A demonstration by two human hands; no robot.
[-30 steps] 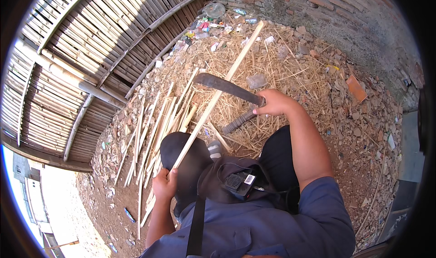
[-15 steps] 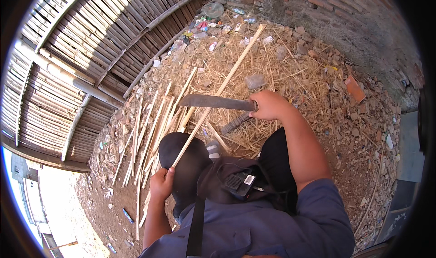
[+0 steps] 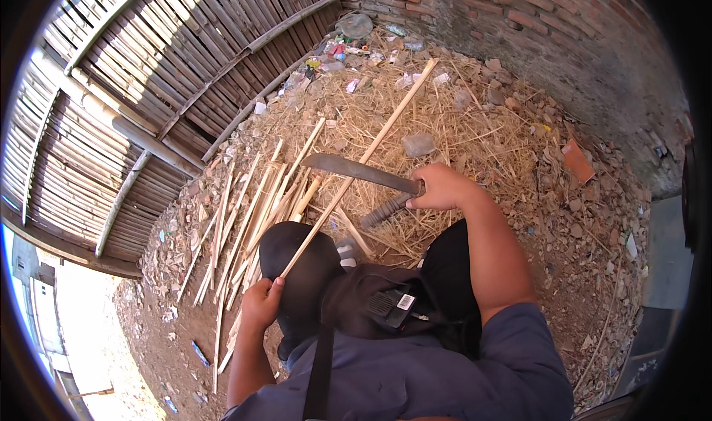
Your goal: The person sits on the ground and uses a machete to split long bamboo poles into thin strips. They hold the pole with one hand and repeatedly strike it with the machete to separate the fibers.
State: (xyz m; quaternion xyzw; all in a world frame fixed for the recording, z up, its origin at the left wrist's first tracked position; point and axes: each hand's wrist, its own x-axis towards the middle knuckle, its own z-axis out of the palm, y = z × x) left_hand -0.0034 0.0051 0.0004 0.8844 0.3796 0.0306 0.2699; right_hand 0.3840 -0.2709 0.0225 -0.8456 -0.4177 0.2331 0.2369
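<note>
My left hand is closed on the near end of a long, pale split-bamboo strip. The strip slants up and right over my dark-clad knee, its far end above the straw-like shavings. A machete is gripped by the handle in my right hand. Its broad dark blade points left and crosses the strip about midway; whether they touch I cannot tell. Just below my right hand lies a grey, ridged, rod-like piece.
Several bamboo strips lie in a loose pile to the left. Shavings and rubble cover the ground, with litter at the far corner. A bamboo slat wall stands left, a brick wall at the back right. A black device rests on my lap.
The machete blade has tilted, its tip slightly higher and its handle end lower. My left hand keeps its hold on the strip. The whole view has shifted slightly.
</note>
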